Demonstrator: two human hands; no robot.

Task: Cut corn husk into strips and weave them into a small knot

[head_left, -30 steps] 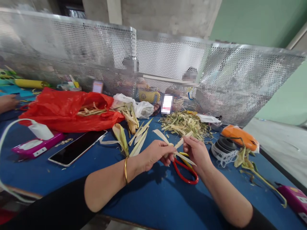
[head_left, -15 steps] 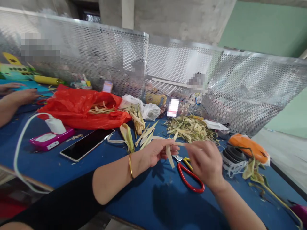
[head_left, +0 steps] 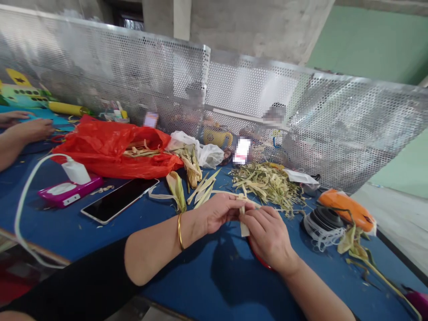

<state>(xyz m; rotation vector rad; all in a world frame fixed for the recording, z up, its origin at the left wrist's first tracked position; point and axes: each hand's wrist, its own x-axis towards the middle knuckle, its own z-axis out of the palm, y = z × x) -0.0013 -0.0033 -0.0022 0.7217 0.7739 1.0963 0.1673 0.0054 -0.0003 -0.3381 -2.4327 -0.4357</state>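
Observation:
My left hand (head_left: pixel 222 212), with a gold bangle at the wrist, pinches a pale strip of corn husk (head_left: pixel 245 228). Right beside it my right hand (head_left: pixel 267 232) has its fingers closed on the same strip, whose end hangs down between the two hands. Under my right hand lies a pair of scissors (head_left: pixel 257 257); only part of a red handle shows. Several cut husk pieces (head_left: pixel 204 188) and a greenish husk (head_left: pixel 176 189) rest on the blue table beyond my left forearm. Behind my hands is a heap of shredded husk (head_left: pixel 267 183).
To the left are a red plastic bag (head_left: pixel 110 147) holding husks, a phone (head_left: pixel 120 200) and a purple power socket (head_left: pixel 70 191) with a white cable. An orange packet (head_left: pixel 346 209) and a black spool (head_left: pixel 323 220) stand right. A perforated metal screen (head_left: pixel 140 76) runs behind. Another person's hands (head_left: pixel 30 131) work far left.
My right hand has moved left and down, in against my left hand and over the scissors. The strip, earlier stretched between the hands, is now gripped close together.

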